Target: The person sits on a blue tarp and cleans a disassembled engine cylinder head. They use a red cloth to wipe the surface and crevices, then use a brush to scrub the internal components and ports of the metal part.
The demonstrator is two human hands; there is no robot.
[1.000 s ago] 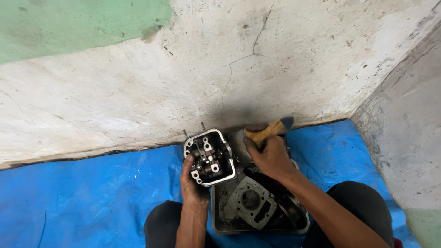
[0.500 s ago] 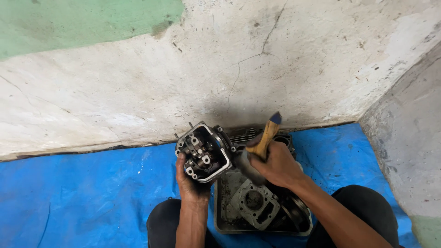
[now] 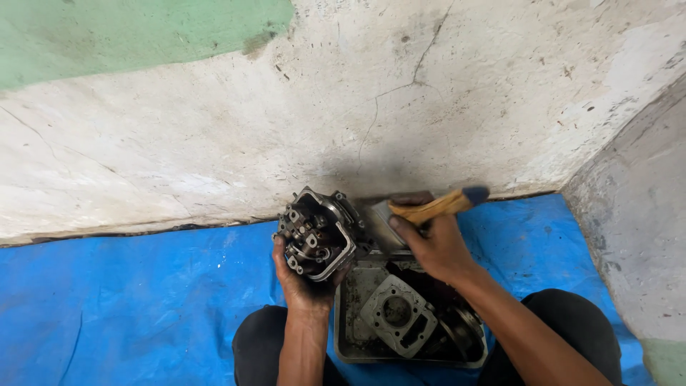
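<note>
My left hand [image 3: 300, 279] grips a dirty metal engine cylinder head [image 3: 318, 232] from below, holding it up and tilted so its valve side faces me. My right hand [image 3: 436, 246] is closed on a paintbrush [image 3: 432, 209] with a wooden handle and a blue tip. The brush's metal ferrule and bristle end lie against the right side of the cylinder head. Both hands hover over a grimy metal tray [image 3: 343, 336] between my knees.
Inside the tray lies an engine cylinder block [image 3: 396, 314] with other oily parts. A blue tarpaulin [image 3: 128, 307] covers the floor. A cracked white and green wall [image 3: 343, 93] stands just behind, and a grey wall [image 3: 636, 236] closes the right side.
The brush handle swung from pointing up to lying nearly level, pointing right. The cylinder head tilted and shifted slightly in my left hand.
</note>
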